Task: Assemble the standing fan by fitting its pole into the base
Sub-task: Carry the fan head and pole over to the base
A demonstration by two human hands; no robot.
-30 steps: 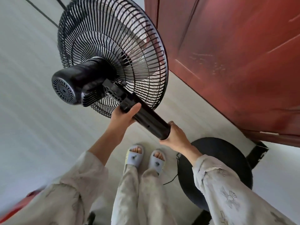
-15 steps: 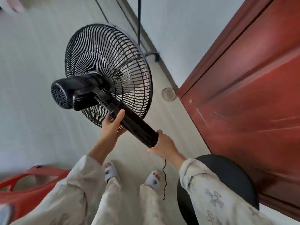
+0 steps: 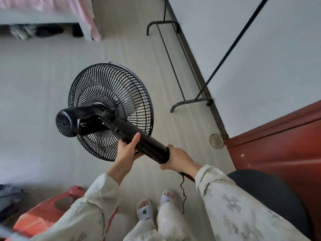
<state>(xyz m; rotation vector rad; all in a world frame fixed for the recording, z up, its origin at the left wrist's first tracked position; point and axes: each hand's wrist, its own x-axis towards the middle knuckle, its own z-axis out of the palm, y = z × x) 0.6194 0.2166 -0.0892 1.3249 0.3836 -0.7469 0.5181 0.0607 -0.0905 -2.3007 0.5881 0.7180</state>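
Above a pale, wood-grained floor, a person holds the black plastic fan head with its round wire grille (image 3: 111, 110) aloft by its thick black pole section (image 3: 147, 145), the assembly tilted so the grille faces away and the motor housing points near-left. The left hand (image 3: 127, 150) wraps the upper end of the pole just below the neck, thumb lying along the tube — a grip that likely carries the head's weight. The right hand (image 3: 178, 160) closes round the lower end, where it can steer the tip. A thin black power cord (image 3: 183, 193) dangles from near that hand toward the sandalled feet. The round black base (image 3: 271, 190) sits on the floor at near right, beside a dark red wooden door (image 3: 281, 148), partly hidden by the right sleeve; pole and base are well apart, so the fitting is not yet done. A red plastic stool (image 3: 45, 213) stands near left — clear of the fan.
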